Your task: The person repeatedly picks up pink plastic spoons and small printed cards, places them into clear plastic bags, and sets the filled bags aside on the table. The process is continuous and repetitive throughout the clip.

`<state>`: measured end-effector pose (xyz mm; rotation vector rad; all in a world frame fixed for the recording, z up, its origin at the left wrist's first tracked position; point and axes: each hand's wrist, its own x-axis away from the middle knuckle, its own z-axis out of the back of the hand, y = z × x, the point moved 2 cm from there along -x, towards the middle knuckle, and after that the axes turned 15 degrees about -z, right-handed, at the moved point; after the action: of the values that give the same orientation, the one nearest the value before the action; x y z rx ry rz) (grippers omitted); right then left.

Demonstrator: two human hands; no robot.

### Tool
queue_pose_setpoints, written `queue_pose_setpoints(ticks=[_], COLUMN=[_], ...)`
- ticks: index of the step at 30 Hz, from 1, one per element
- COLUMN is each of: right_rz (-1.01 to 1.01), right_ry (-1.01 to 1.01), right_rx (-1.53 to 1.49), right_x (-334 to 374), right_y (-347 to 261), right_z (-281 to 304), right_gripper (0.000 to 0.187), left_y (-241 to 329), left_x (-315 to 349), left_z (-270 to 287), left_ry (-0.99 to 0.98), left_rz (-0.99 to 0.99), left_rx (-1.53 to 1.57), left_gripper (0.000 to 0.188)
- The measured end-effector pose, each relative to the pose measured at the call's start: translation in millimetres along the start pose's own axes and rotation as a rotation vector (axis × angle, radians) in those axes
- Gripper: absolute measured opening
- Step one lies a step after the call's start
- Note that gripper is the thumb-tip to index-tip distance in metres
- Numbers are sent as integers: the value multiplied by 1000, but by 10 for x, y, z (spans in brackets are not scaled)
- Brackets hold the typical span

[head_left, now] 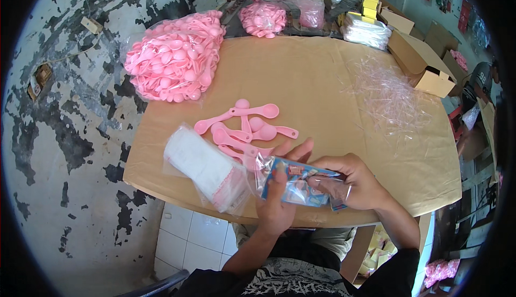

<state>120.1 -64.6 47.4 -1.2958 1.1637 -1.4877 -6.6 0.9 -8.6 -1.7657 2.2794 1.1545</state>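
Note:
Near the front edge of the table, a clear plastic packet with a blue printed card (pixel 294 192) lies between my two hands. My left hand (pixel 276 203) grips its left end, thumb on top and the fingers stretching behind. On the right end, my right hand (pixel 357 181) is closed, its fingers partly covered by the clear film. Whether anything else is inside the packet I cannot make out. Several pink measuring spoons (pixel 267 110) lie loosely just beyond my left hand. Beside that hand rests a stack of clear plastic bags (pixel 196 160), whitish in the middle.
A big clear sack of pink spoons (pixel 177 55) stands at the far left, with a smaller bag of them (pixel 262 19) at the back. Thin clear plastic strips (pixel 389 95) are heaped on the right, near an open cardboard box (pixel 422 63). Packs of clear film (pixel 366 31) sit behind.

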Motion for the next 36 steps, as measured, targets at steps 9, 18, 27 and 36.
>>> queue_pose_setpoints(ticks=[9, 18, 27, 36], right_rz=[237, 598, 335, 262], right_ry=[-367, 325, 264, 11], right_rx=[277, 1287, 985, -5], right_x=[-202, -1847, -1184, -99], right_y=[47, -107, -522, -579], right_z=[-116, -13, -177, -122], right_gripper=[18, 21, 17, 9], left_y=[145, 585, 750, 493], left_x=[65, -92, -91, -205], left_z=[386, 446, 548, 479], left_ry=[-553, -80, 110, -101], left_rz=[-420, -425, -386, -447], left_rx=[-40, -191, -85, 131], left_gripper=[65, 63, 61, 68])
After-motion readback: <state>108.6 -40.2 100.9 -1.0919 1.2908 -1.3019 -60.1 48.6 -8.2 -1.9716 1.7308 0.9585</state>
